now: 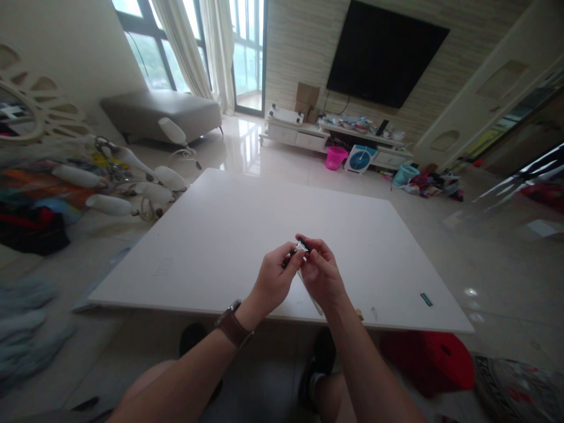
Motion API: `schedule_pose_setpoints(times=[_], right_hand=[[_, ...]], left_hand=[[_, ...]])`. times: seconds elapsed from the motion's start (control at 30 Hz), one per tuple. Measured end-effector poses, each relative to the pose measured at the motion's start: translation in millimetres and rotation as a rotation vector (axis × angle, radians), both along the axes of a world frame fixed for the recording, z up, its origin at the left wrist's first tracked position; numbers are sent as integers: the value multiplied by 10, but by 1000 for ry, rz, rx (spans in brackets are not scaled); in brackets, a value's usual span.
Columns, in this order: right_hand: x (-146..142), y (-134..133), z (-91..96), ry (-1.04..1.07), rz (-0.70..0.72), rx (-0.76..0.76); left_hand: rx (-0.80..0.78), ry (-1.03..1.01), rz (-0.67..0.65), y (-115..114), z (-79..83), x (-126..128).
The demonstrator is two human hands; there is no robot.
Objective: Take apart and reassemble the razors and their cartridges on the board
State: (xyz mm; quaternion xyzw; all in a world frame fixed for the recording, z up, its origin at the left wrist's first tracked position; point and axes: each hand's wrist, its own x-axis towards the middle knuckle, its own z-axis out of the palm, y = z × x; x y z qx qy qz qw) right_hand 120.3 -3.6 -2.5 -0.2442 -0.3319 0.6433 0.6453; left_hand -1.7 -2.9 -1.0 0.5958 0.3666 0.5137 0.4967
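Observation:
Over the near half of the white table (247,223), my two hands meet at a small black and silver object (301,247). Its exact kind is too small to tell. My left hand (275,276), with a brown-strapped watch (235,326) on its wrist, is closed on the dark lower part. The fingertips of my right hand (324,273) pinch the black bar-like end beside the shiny silver piece. Fingers hide much of the object. Below my right hand a thin, long strip (314,296) lies on the tabletop, partly covered.
A small dark green item (426,299) lies near the table's right edge, and a small yellowish piece (359,314) at the front edge. A red stool (429,358) stands below the right front. Left of the table is a lamp with several white shades (110,204).

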Motion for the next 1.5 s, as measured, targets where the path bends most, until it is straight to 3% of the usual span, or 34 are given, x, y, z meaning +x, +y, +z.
schedule_pose_setpoints(times=[0.57, 0.93, 1.5], right_hand=[[-15, 24, 8, 24, 61, -33], [-33, 58, -40, 31, 5, -83], [-179, 43, 1, 52, -39, -206]], left_hand=[[0, 15, 23, 8, -4, 6], [-84, -88, -79, -4, -16, 16], [-107, -102, -33, 19, -37, 75]])
